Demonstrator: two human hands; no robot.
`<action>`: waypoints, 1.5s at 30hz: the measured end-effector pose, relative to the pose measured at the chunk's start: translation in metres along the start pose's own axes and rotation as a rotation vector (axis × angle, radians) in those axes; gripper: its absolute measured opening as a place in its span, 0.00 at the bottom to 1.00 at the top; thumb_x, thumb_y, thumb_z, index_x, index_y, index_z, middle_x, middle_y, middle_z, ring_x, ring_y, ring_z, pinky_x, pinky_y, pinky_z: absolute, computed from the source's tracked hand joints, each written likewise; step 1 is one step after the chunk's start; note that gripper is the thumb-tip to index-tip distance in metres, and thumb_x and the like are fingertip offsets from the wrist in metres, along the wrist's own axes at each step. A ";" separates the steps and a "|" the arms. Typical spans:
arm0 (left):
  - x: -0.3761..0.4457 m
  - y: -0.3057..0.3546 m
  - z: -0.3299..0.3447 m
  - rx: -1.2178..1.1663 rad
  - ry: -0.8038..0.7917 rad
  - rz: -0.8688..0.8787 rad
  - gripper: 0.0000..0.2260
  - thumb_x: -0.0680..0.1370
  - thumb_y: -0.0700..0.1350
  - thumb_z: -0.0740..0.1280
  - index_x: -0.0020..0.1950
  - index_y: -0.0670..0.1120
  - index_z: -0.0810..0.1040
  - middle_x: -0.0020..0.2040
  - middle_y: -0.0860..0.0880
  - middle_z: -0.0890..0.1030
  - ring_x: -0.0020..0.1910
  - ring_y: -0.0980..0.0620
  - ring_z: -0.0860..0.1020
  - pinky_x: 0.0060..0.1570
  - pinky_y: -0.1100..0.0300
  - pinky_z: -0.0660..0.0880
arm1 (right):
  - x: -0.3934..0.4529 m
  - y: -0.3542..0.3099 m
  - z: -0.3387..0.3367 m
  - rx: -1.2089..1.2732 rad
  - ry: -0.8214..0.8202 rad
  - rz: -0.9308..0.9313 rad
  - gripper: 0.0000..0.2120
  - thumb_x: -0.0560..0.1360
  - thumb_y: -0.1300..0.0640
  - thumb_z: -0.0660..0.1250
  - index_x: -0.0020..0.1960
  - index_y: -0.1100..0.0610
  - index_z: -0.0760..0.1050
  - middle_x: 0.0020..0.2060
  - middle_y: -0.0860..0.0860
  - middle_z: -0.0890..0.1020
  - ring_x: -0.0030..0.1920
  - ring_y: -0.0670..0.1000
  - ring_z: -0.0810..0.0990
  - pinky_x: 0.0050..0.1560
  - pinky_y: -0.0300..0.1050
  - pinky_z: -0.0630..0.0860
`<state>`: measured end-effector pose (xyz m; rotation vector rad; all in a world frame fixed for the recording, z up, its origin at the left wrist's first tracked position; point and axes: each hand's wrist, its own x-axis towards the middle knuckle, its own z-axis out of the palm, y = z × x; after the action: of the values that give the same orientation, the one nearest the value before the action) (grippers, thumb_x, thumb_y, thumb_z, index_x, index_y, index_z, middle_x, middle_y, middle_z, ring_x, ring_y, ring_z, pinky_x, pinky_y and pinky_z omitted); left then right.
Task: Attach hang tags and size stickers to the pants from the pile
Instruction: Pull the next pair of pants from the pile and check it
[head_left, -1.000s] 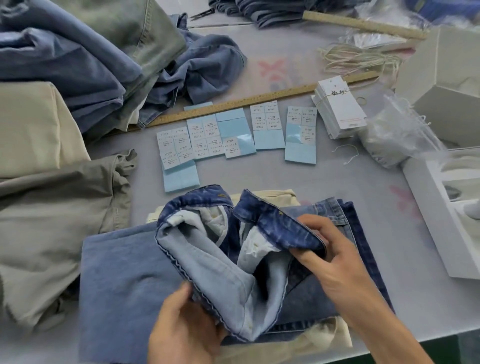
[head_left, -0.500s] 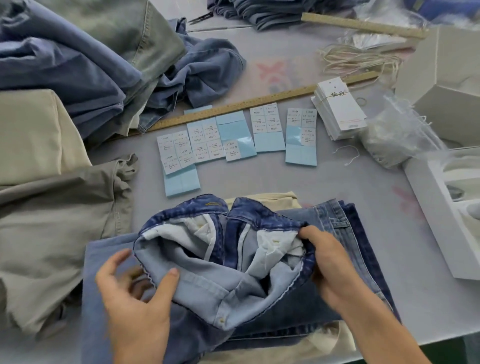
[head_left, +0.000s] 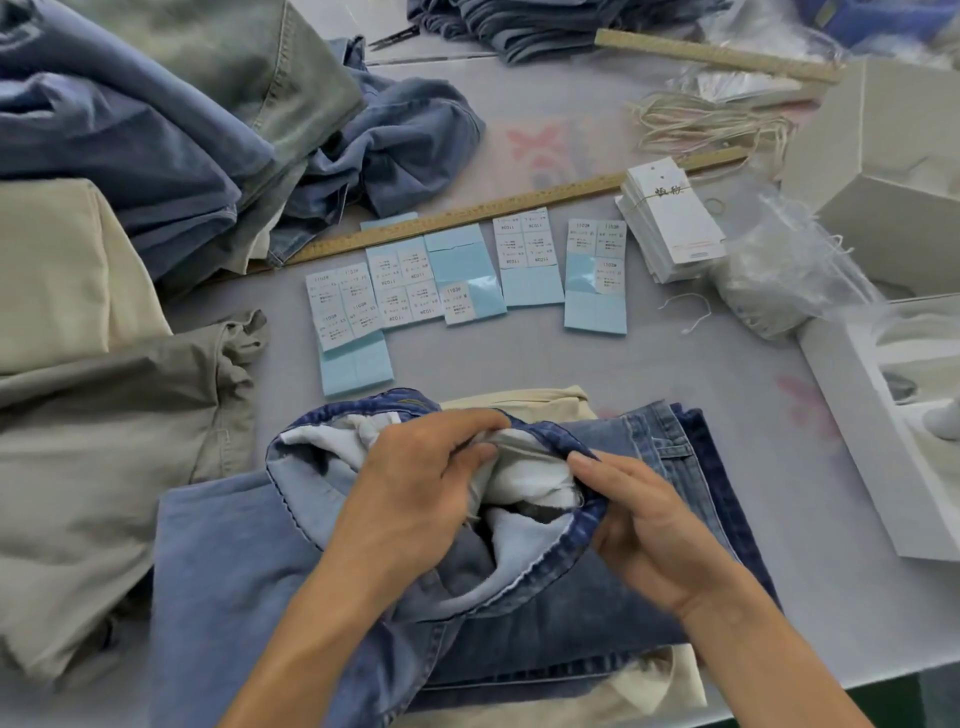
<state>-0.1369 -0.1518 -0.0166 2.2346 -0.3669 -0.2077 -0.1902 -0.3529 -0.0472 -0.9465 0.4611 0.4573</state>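
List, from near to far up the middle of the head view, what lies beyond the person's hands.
Open waistband of the blue jeans → sticker sheets → long wooden ruler → crumpled blue denim → small black scissors.

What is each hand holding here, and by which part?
Left hand pinches the white pocket lining inside the jeans at their open waist; right hand grips the waistband edge.
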 end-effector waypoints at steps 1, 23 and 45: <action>-0.001 0.000 0.002 0.015 0.016 0.021 0.11 0.78 0.34 0.72 0.58 0.45 0.85 0.53 0.52 0.86 0.52 0.57 0.81 0.56 0.71 0.72 | 0.001 0.000 0.000 0.014 -0.010 0.007 0.17 0.72 0.54 0.73 0.57 0.63 0.84 0.53 0.61 0.86 0.52 0.55 0.86 0.50 0.45 0.82; -0.021 -0.011 0.016 0.056 0.000 0.036 0.10 0.76 0.43 0.69 0.56 0.53 0.84 0.51 0.60 0.84 0.51 0.57 0.79 0.55 0.57 0.74 | -0.006 -0.001 0.011 -0.087 -0.024 -0.036 0.16 0.77 0.53 0.73 0.62 0.59 0.82 0.60 0.62 0.83 0.60 0.60 0.83 0.59 0.48 0.80; -0.070 -0.016 0.039 0.244 0.087 0.530 0.17 0.81 0.60 0.68 0.56 0.46 0.81 0.45 0.50 0.82 0.42 0.48 0.80 0.43 0.52 0.77 | 0.010 -0.004 0.004 0.245 -0.070 0.075 0.23 0.79 0.58 0.63 0.70 0.69 0.72 0.63 0.64 0.80 0.63 0.61 0.81 0.63 0.55 0.78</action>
<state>-0.2107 -0.1471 -0.0520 2.2808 -0.9579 0.2269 -0.1789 -0.3500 -0.0479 -0.6771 0.4778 0.4882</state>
